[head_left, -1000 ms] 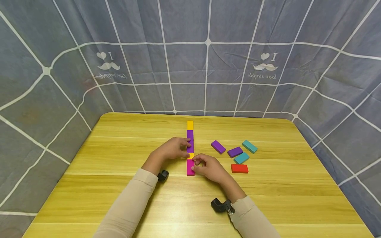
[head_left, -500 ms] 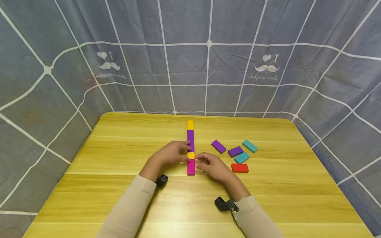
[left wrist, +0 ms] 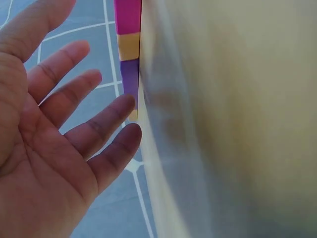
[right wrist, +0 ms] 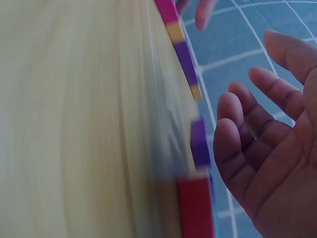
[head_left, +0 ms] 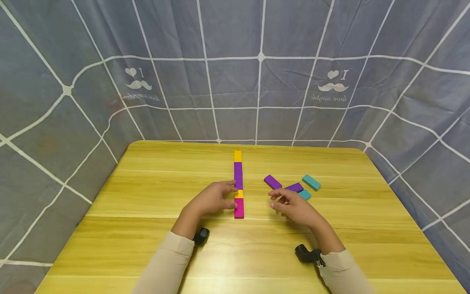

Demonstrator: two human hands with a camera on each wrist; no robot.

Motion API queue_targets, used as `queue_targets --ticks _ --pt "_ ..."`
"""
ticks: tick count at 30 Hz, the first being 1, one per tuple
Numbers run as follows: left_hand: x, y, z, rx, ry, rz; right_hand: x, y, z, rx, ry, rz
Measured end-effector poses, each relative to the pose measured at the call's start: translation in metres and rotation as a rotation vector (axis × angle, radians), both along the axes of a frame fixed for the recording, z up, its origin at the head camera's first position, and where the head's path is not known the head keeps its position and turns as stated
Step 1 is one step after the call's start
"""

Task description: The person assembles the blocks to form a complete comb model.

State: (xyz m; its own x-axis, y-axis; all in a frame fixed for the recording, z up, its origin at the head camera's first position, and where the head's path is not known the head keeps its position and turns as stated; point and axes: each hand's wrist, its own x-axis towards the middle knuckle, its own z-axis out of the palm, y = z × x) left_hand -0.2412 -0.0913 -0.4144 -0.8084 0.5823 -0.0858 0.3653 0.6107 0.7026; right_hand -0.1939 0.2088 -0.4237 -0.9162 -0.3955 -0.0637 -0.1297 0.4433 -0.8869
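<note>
A straight column of blocks runs away from the viewer: a magenta block (head_left: 239, 208) nearest, then a yellow block (head_left: 238, 194), purple blocks (head_left: 238, 173) and a yellow block (head_left: 238, 156) at the far end. Beside its left side is my left hand (head_left: 211, 199), fingers spread and relaxed, fingertips over or against the column's edge; contact cannot be told. My right hand (head_left: 297, 207) hovers right of the column with loosely bent fingers, holding nothing. It covers the red block in the head view; the right wrist view shows that red block (right wrist: 195, 206).
Right of the column lie a purple block (head_left: 273, 182), a second purple block (head_left: 295, 187), a teal block (head_left: 311, 182) and another teal block (head_left: 305, 194), partly hidden by the right hand. A grey curtain (head_left: 235, 85) with white lines stands behind the wooden table (head_left: 165, 167).
My right hand has moved away from the column to the right, over the red block's place. My left hand has slid slightly nearer along the column. The blocks look unmoved.
</note>
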Motion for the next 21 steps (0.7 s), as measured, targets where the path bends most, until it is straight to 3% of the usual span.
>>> queue_targets --ticks 10,16,21 --pt "0.026 0.005 -0.004 0.148 -0.028 0.067 0.014 0.061 0.009 0.170 0.113 -0.098" --pt "0.028 0.008 -0.009 0.178 -0.019 0.077 0.018 0.076 0.011 0.210 0.125 -0.115" --pt "0.025 0.009 -0.013 0.155 -0.010 0.067 0.019 0.082 0.006 0.257 0.141 -0.122"
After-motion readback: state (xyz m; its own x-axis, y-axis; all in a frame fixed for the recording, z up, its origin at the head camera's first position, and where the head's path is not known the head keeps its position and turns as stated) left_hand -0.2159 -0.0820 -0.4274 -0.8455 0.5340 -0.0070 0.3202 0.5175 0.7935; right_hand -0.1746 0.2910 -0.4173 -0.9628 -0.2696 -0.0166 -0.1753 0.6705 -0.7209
